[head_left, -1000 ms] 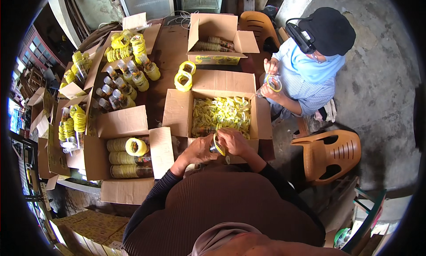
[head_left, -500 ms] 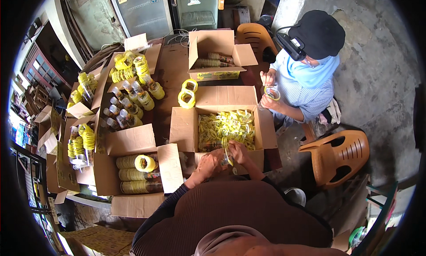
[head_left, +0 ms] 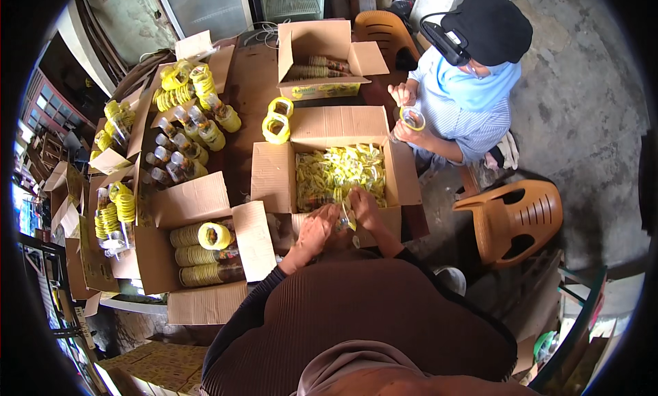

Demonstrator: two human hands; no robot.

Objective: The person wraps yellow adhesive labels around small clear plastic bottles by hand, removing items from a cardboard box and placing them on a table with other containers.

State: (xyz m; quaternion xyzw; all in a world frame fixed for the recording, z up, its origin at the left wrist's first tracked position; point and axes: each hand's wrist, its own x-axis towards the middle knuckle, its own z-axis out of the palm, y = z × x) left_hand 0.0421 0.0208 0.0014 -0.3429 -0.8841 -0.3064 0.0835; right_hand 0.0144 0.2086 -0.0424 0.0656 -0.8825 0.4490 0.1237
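Both my hands are together at the near edge of an open cardboard box (head_left: 272, 176) full of small yellow packets (head_left: 336, 168). My left hand (head_left: 317, 230) is closed around a clear plastic cup (head_left: 345, 219), which is tilted and has some yellow on it. Against the cup's right side, my right hand (head_left: 366, 209) has its fingers pinched together; what is between them is too small to make out. A thin, pale yellowish piece (head_left: 356, 242) hangs just below the cup.
At left, an open carton (head_left: 156, 259) holds rows of stacked cups, with a yellow ring-shaped roll (head_left: 214, 236) on top. Several filled cup stacks (head_left: 181, 163) stand behind it. Across the table, a person (head_left: 466, 101) holds a cup (head_left: 412, 118). An orange chair (head_left: 514, 221) stands at right.
The whole view has shifted, so the table and boxes appear higher and slightly left. My hands stay together at the cup, and the other person's cup has tipped differently.
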